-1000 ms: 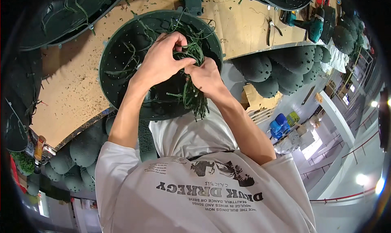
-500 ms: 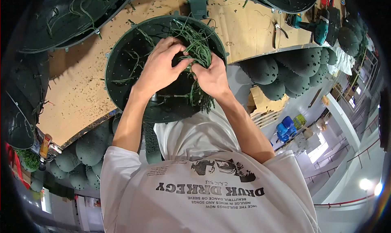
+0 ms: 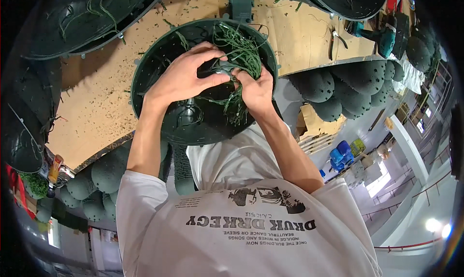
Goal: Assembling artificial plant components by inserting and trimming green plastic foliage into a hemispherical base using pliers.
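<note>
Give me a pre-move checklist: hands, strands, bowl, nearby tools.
1. Right hand gripping the green strands: ok, fingers closed on the bundle.
2. Left hand gripping strands: cannot tell; thumb and index finger stand apart beside the bundle.
3. Bundle tied where gripped: cannot tell, fingers hide it.
4. Dark green bowl wholly over the table: not ok, near side reaches past the table edge.
5. Pliers clear of the hands: ok, lying right of the bowl.
6. Drill clear: ok, farther right.
</note>
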Motion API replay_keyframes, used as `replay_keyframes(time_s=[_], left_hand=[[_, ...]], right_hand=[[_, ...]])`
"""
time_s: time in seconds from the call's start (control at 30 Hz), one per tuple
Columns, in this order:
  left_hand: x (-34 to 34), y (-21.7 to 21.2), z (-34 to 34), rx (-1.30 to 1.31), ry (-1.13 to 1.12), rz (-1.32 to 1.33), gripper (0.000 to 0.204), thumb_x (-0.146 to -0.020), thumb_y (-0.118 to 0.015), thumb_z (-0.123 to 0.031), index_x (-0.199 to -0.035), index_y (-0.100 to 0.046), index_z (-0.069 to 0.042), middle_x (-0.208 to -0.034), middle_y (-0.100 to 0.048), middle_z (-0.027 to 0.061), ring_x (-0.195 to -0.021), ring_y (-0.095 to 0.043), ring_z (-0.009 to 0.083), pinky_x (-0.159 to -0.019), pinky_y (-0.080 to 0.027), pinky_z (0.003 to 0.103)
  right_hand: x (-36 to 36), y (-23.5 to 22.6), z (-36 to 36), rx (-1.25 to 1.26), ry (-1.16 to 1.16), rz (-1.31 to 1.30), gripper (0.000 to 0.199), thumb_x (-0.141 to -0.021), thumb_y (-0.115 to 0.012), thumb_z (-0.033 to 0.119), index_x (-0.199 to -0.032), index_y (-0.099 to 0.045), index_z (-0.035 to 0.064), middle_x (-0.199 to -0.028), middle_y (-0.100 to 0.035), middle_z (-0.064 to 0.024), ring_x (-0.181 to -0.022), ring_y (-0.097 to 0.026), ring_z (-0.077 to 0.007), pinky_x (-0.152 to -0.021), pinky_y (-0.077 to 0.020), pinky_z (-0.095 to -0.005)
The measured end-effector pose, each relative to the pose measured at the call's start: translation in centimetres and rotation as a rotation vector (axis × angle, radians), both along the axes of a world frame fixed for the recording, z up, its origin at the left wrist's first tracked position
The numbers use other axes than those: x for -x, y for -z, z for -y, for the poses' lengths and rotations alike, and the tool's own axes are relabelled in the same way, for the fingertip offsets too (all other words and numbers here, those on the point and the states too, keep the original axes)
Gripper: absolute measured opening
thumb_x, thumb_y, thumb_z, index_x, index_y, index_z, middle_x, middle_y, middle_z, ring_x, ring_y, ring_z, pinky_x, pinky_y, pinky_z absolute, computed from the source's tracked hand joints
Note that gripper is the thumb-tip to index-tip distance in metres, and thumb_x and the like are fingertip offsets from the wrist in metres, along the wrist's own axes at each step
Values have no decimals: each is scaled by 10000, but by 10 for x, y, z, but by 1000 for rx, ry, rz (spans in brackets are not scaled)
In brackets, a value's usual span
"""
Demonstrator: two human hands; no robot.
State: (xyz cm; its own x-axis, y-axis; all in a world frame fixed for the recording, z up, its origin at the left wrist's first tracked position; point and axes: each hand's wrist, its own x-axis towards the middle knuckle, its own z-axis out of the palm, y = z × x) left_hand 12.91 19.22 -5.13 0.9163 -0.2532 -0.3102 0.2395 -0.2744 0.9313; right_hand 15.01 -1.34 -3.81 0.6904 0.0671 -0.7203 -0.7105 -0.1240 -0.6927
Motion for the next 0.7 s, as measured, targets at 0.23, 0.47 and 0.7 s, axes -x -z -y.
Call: replay_keyframes(time_s=[0.23,0.47,0.7], left_hand=[[-1,16,-1,-49,4,56,299,-947,-714,-177,-1218,-681,-57,-1168,-667,142,-1102,-650,355,-954,-529,409],[1,34,29,-325,-177,247,178,-900,-742,-104,-1043,-652,-47,-1053,-695,132,-907,-707,384,-733,-590,440],[8,23,67,-371,-490,104,189,-839,-753,-64,-1001,-656,-67,-990,-656,126,-813,-691,371,-675,-568,441]], right_hand=[[-4,5,-4,-72,143,-98,247,-851,-594,-81,-1078,-661,-6,-918,-704,-59,-694,-608,-138,-616,-491,-280],[-17,6,-7,-98,164,-241,246,-820,-617,-73,-1051,-680,-17,-939,-717,-80,-700,-614,-168,-611,-502,-292],[-12,28,-4,-162,-67,148,242,-852,-560,-52,-1049,-695,-13,-957,-708,-51,-760,-630,-154,-678,-525,-313]])
